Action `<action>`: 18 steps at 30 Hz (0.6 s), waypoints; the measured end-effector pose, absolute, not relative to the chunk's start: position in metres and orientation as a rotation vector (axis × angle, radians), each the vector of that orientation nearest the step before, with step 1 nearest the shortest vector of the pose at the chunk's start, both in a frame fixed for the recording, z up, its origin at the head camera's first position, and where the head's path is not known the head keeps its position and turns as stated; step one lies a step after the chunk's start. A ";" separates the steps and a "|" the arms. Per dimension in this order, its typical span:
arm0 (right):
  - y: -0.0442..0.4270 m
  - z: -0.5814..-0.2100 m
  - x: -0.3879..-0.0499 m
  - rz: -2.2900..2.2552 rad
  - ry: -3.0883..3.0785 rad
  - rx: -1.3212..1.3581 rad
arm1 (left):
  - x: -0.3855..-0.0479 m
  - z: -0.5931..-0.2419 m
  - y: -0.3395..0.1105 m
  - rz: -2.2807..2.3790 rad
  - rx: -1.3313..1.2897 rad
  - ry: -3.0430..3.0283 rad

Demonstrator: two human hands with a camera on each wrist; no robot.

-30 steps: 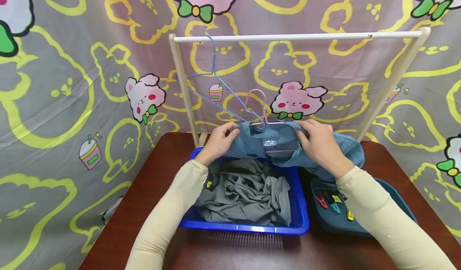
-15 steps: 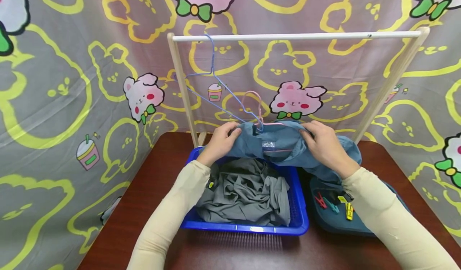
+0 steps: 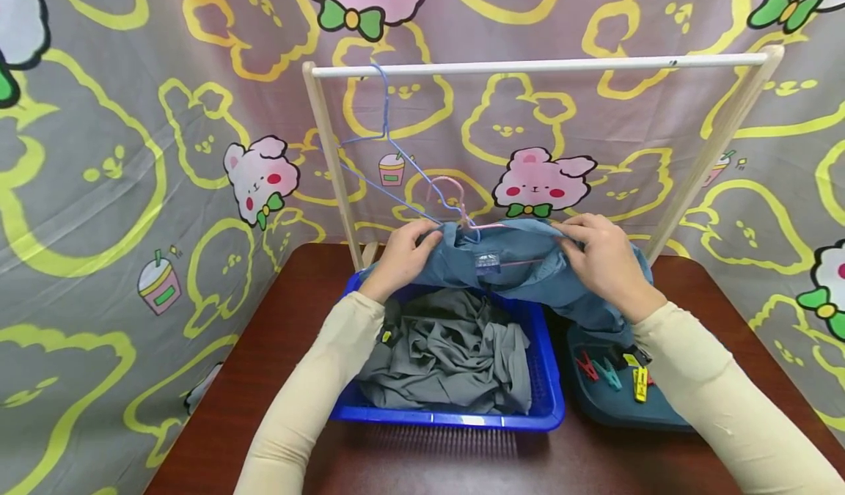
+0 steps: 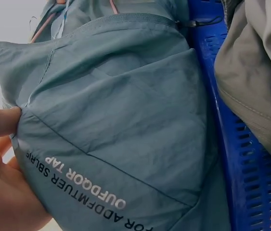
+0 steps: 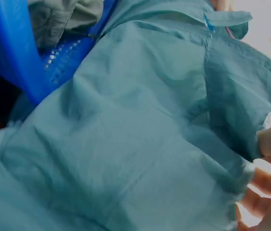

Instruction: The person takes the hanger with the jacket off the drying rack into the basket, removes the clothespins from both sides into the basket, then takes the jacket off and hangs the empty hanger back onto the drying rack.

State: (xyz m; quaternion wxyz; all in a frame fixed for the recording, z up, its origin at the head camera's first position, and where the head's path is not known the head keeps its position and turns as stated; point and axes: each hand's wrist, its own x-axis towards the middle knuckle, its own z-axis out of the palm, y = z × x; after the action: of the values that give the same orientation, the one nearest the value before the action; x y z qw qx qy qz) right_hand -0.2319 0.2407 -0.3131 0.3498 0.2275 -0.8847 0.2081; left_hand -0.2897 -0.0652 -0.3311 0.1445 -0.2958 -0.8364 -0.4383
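A blue-grey jacket (image 3: 568,297) hangs between my two hands above the back of the basket. My left hand (image 3: 403,260) pinches its left shoulder edge, thumb toward me; the left wrist view shows printed lettering on the jacket (image 4: 121,120) beside that thumb. On the other side my right hand (image 3: 604,264) pinches the jacket near the collar's right side. A pink hanger (image 3: 460,194) sits inside the jacket, its hook sticking out of the neck and leaning left. Behind it a blue wire hanger (image 3: 386,106) hangs from the rail, its lower end reaching the jacket's neck.
The blue basket (image 3: 462,419) holds crumpled grey clothing (image 3: 455,356). To its right a dark teal tray (image 3: 594,411) holds several clothespins, including a yellow clothespin (image 3: 639,383) and a red clothespin (image 3: 586,367). A wooden rack with a white rail (image 3: 541,67) stands behind.
The pink hanger's hook has sunk and tipped left. My right hand has shifted slightly right with its part of the jacket. The left hand has barely moved.
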 end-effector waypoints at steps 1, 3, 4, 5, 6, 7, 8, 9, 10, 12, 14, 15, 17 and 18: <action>0.243 -0.313 -0.232 0.534 -2.278 0.586 | -0.290 -0.331 -0.066 -1.261 -0.853 -2.411; 0.248 -0.312 -0.231 0.520 -2.276 0.551 | -0.291 -0.332 -0.067 -1.252 -0.860 -2.414; 0.249 -0.312 -0.231 0.513 -2.282 0.525 | -0.292 -0.333 -0.068 -1.248 -0.865 -2.415; 0.251 -0.312 -0.230 0.510 -2.293 0.492 | -0.292 -0.333 -0.068 -1.246 -0.870 -2.415; 0.252 -0.313 -0.230 0.510 -2.311 0.453 | -0.292 -0.333 -0.067 -1.244 -0.876 -2.412; 0.253 -0.313 -0.230 0.511 -2.330 0.418 | -0.292 -0.332 -0.068 -1.243 -0.881 -2.410; 0.253 -0.313 -0.230 0.514 -2.350 0.384 | -0.292 -0.332 -0.068 -1.242 -0.884 -2.411; 0.253 -0.314 -0.230 0.522 -2.367 0.358 | -0.291 -0.331 -0.068 -1.241 -0.885 -2.412; 0.253 -0.314 -0.230 0.535 -2.385 0.338 | -0.291 -0.331 -0.068 -1.243 -0.884 -2.413; 0.253 -0.316 -0.230 0.568 -2.418 0.309 | -0.290 -0.330 -0.067 -1.250 -0.881 -2.418; 0.253 -0.317 -0.230 0.595 -2.440 0.302 | -0.290 -0.330 -0.067 -1.251 -0.876 -2.426; 0.253 -0.317 -0.230 0.607 -2.447 0.303 | -0.290 -0.330 -0.068 -1.249 -0.873 -2.431; 0.253 -0.318 -0.230 0.634 -2.452 0.308 | -0.290 -0.330 -0.069 -1.251 -0.870 -2.432; 0.253 -0.318 -0.230 0.639 -2.446 0.318 | -0.290 -0.330 -0.069 -1.252 -0.869 -2.431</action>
State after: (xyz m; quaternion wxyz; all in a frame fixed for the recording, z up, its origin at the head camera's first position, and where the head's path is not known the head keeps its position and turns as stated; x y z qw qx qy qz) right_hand -0.2300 0.2534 -0.3181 0.2926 0.1195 -0.9179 0.2399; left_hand -0.2899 -0.0692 -0.3297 0.1357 -0.3001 -0.8394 -0.4324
